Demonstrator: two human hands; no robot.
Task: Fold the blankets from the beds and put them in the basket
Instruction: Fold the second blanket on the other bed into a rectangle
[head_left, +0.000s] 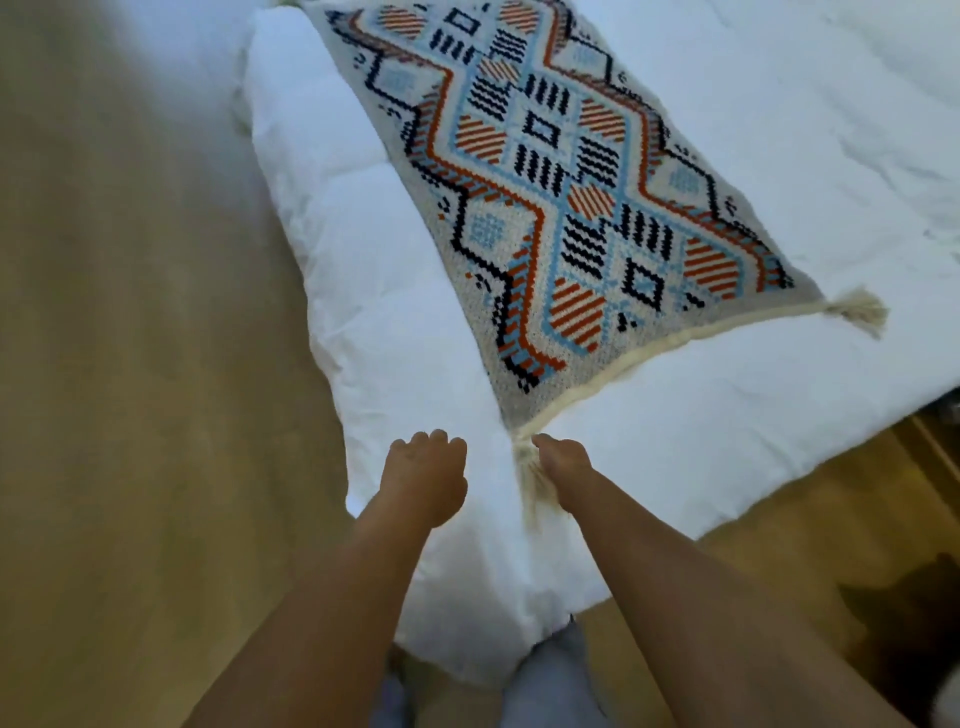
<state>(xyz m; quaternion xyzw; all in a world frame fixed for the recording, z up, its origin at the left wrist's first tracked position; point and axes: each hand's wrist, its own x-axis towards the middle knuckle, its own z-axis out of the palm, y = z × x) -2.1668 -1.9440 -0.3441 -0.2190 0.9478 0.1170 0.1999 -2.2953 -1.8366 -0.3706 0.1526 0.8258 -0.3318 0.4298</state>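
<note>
Blanket (561, 208) laid flat on bed (363, 291); corner tassel (525, 465) gripped by right hand (563, 475). Left hand (423, 478) curled just beside it, nothing held.

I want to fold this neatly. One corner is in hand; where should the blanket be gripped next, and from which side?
Grip the blanket at its other near corner, just behind the tassel, coming from the bed's near edge. It lies flat, and the right hand pinches the matching corner of that short edge.
</note>
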